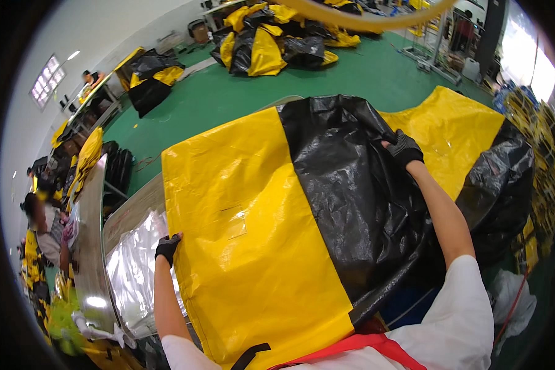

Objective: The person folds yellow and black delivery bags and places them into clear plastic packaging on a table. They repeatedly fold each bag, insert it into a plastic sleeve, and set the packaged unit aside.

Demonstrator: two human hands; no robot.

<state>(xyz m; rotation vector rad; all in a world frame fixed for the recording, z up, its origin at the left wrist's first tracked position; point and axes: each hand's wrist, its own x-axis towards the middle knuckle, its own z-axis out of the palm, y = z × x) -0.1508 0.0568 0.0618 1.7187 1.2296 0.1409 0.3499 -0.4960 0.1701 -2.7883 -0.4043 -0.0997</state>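
Observation:
A large yellow-and-black plastic sheet (246, 216) spreads across the table in front of me, its left part yellow and its right part black and creased. On its left edge my left hand (168, 247), in a dark fingerless glove, is closed with the thumb on top. My right hand (406, 150), gloved the same way, grips the black part near its far right, where the material bunches up. A black strap (251, 356) lies at the near edge. Further right hangs another stretch of yellow-and-black sheeting (453, 132); whether it joins the first I cannot tell.
Clear shiny plastic film (139, 274) lies on the table left of the sheet. Beyond, on the green floor (197, 98), sits a heap of yellow-and-black sheeting (268, 46). A person (46, 225) is at the left by a long table (91, 246). A white fan (98, 330) stands lower left.

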